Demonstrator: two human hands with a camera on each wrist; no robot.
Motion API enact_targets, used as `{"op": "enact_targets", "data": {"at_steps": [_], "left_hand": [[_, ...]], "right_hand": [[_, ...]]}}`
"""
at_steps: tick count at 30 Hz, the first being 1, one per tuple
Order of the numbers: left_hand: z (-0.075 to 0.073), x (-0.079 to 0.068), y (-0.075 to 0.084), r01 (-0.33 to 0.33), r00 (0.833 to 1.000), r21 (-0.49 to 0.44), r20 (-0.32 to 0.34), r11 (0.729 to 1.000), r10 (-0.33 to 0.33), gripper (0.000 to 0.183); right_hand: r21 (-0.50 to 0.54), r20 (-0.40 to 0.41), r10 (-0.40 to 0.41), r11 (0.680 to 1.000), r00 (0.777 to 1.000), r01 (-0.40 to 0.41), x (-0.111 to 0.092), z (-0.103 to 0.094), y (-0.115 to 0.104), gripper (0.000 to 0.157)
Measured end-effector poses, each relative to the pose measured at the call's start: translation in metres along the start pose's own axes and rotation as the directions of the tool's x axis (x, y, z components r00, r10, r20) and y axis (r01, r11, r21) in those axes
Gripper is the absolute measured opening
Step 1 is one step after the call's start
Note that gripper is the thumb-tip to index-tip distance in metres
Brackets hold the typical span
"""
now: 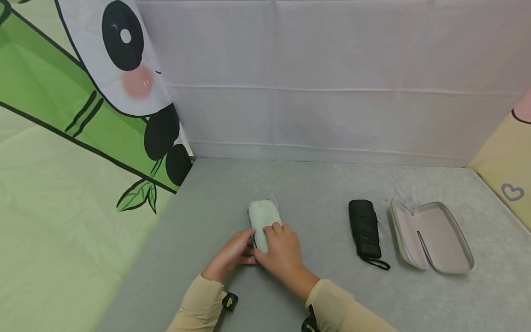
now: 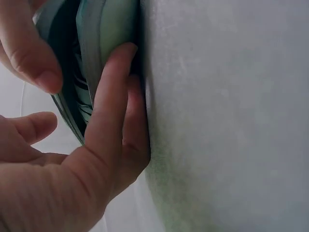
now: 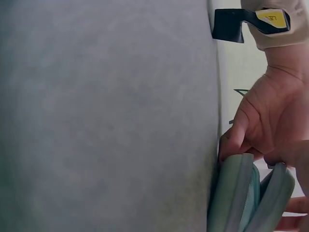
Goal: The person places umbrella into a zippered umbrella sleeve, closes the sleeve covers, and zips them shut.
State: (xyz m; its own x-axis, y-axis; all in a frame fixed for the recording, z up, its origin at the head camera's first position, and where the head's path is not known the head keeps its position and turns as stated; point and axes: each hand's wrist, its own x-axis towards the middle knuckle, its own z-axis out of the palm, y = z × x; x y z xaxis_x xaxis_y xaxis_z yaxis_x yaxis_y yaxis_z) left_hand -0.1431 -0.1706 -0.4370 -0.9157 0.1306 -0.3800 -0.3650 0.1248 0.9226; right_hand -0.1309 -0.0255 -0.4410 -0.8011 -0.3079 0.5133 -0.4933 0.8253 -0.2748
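A pale green zip case (image 1: 265, 213) lies on the grey table between my two hands. Its lid is partly raised on the near side, and a dark gap (image 2: 79, 72) shows striped straps or bands inside. My right hand (image 1: 283, 249) grips the lid, fingers over the top and thumb at the near edge. Along the outside of the lower half, my left hand (image 1: 232, 253) rests with fairly straight fingers (image 2: 110, 101). The left thumb stands apart from the case in the left wrist view. Most of the interior is hidden.
A black folded umbrella (image 1: 363, 226) with a wrist loop lies to the right. Beyond it, a second case (image 1: 445, 240) lies spread wide, its pinkish-grey lining showing. A whitish sheet (image 1: 332, 83) hangs behind the table (image 1: 182, 276), and a printed green cloth (image 1: 54, 221) lies at left.
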Motion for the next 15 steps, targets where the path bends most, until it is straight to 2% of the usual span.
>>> {"op": "enact_targets", "data": {"at_steps": [4,8,12,14,15], "left_hand": [[0.0,0.004,-0.003,-0.009,1.0,0.042,0.007,0.999,0.009,0.043],[0.002,0.006,-0.004,-0.003,1.0,0.063,-0.005,0.998,0.004,0.044],[0.004,0.006,-0.003,-0.007,1.0,0.063,-0.012,0.998,0.008,0.049],[0.005,0.005,-0.003,-0.013,1.0,0.066,-0.017,0.998,0.015,0.052],[0.005,0.005,-0.003,-0.015,1.0,0.067,-0.019,0.998,0.016,0.053]], "right_hand": [[-0.036,-0.009,-0.013,0.999,1.0,0.012,-0.003,0.003,0.0,0.05],[-0.001,-0.012,-0.022,1.0,1.0,0.022,-0.005,0.006,0.002,0.049],[0.171,0.044,0.007,0.985,0.999,-0.014,-0.005,0.002,0.008,0.036],[0.304,0.097,0.045,0.95,0.994,-0.073,-0.004,-0.003,0.013,0.029],[0.372,0.125,0.075,0.921,0.989,-0.117,-0.003,-0.007,0.017,0.026]]}}
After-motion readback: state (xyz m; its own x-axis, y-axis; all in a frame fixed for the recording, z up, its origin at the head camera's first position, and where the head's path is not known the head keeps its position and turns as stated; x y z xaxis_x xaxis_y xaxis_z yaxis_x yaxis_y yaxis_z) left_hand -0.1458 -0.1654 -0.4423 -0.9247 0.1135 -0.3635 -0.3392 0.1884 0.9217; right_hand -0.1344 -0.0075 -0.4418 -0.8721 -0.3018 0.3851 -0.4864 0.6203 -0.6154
